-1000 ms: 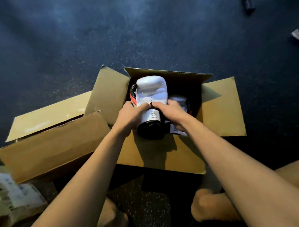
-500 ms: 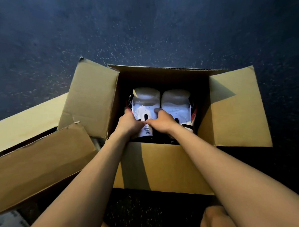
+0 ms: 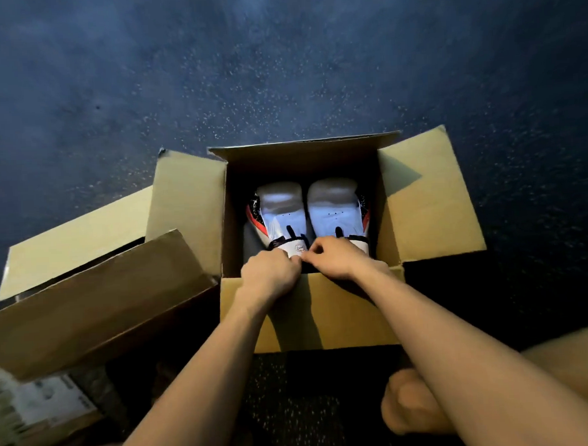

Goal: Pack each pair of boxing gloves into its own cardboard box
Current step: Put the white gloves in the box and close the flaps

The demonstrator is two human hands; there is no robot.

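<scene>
An open cardboard box stands on the dark floor in front of me, its four flaps spread out. Two white boxing gloves with red and black trim lie side by side inside it, the left glove and the right glove, padded ends pointing away from me. My left hand rests with curled fingers on the left glove's cuff at the box's near wall. My right hand is on the cuffs between the two gloves, fingers pinching at the white strap. The cuffs are largely hidden under my hands.
A second cardboard box lies to the left, its flaps partly lowered and touching the first box's left flap. A pale printed package sits at the lower left. My bare foot and knee are at the lower right. Dark speckled floor surrounds everything.
The raised left glove has gone down into the box and now lies flat beside the other. Both hands followed it down to the cuffs, and my view has moved closer over the box.
</scene>
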